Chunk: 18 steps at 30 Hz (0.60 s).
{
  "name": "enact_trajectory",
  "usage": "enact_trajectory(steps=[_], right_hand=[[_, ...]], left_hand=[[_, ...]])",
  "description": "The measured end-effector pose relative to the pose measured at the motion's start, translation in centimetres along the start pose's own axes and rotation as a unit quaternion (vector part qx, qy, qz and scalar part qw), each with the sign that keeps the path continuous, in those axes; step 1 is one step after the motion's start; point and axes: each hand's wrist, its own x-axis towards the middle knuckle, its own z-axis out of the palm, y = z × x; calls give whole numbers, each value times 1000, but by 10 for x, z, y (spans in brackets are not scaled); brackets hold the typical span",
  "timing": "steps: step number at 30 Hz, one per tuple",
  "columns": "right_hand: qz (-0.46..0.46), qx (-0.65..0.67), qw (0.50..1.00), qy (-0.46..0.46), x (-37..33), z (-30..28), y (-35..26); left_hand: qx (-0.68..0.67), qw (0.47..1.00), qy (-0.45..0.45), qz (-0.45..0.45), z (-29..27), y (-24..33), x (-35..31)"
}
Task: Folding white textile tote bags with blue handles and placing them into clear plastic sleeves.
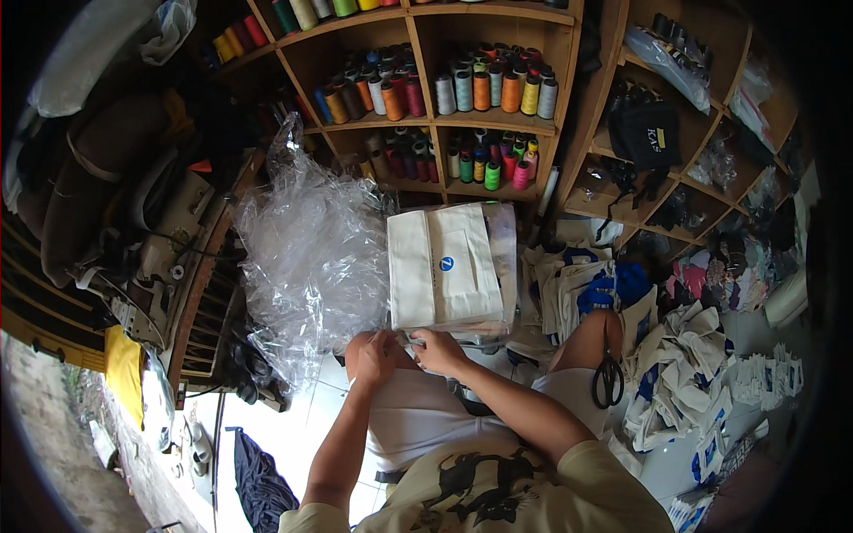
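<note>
A cream canvas bag, folded flat with a pocket and a round blue print, lies on top of a stack in front of me. Clear plastic shows along the stack's right side and near edge. My left hand is closed in a pinch above my left knee, close to the stack's near left corner. Beside it, my right hand is closed too, at the near edge. A bit of shiny clear plastic shows between the two hands; the fingertips are partly hidden.
A big heap of crumpled clear plastic bags stands left of the stack. Black scissors rest on my right thigh. Piles of cream and blue bags cover the floor at right. Thread cones fill the shelves behind; a sewing machine is at left.
</note>
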Motion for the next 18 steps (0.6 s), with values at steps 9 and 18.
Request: enact_trajectory(steps=[9, 18], right_hand=[[106, 67, 992, -4, 16, 16, -28], [-161, -163, 966, 121, 14, 35, -19]], left_hand=[[18, 999, 24, -15, -2, 1, -3], [40, 997, 43, 44, -7, 20, 3]])
